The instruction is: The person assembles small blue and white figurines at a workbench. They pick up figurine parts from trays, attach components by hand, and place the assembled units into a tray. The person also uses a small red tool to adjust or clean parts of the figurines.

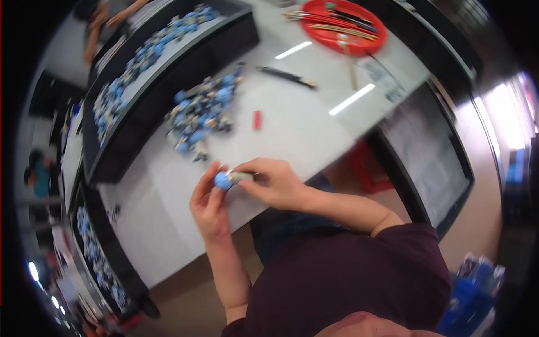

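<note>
Your left hand point(209, 205) and right hand point(269, 182) meet over the near edge of the bench point(168, 224). Together they hold one small part point(227, 178): the left fingers curl narrow around its blue round end, and the right fingers pinch its pale grey end. Both hands are closed on it; how the two ends join is too small to tell.

Further in, toward the middle of the bench, lies a pile of blue and grey parts point(202, 112). Just beside it, to the right, lies a small red piece point(257, 119), apart from the pile. Beyond that lies a dark tool point(287, 77), and near the far edge stands a red tray point(342, 25) with thin sticks in it. Along the left edge runs a black bin point(168, 78) with more blue parts on its top.
</note>
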A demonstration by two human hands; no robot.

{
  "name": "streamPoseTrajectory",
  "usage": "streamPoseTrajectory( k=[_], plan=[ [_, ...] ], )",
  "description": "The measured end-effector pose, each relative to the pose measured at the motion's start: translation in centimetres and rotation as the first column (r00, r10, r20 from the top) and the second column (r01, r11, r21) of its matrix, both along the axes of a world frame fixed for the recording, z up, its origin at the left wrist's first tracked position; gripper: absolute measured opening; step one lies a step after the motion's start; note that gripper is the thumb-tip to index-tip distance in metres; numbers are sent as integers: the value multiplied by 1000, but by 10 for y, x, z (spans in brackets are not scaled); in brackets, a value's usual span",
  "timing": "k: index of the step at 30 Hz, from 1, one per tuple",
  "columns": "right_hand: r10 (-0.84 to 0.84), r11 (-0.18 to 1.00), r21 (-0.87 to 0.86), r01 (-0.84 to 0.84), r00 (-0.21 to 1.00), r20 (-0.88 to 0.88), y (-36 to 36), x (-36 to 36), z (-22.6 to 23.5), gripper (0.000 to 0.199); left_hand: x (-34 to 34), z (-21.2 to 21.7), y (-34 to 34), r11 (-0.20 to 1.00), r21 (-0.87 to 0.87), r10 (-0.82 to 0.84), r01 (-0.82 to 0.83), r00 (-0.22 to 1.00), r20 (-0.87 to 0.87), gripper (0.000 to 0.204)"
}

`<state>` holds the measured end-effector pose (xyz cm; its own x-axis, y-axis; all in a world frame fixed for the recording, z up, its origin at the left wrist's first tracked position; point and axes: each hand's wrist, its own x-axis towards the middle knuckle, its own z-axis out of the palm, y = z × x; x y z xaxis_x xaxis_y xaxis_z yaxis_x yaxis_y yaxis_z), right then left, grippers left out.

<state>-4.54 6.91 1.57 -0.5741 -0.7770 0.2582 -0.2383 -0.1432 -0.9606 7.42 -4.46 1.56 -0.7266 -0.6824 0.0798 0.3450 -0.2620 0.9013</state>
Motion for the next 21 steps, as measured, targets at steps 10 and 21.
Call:
streamPoseTrajectory(
  k=[10, 21],
  plan=[
    [-944, 226, -243, 944, 273, 186, 250, -187, -16, 19, -15, -6, -1, 997, -61, 58, -45, 971, 233, 24],
    [-833, 160, 373, 914, 328, -446, 277, -297, -187, 26, -21, -6, 5, 980, -166, 156, -106, 932, 326, 21]
  ],
)
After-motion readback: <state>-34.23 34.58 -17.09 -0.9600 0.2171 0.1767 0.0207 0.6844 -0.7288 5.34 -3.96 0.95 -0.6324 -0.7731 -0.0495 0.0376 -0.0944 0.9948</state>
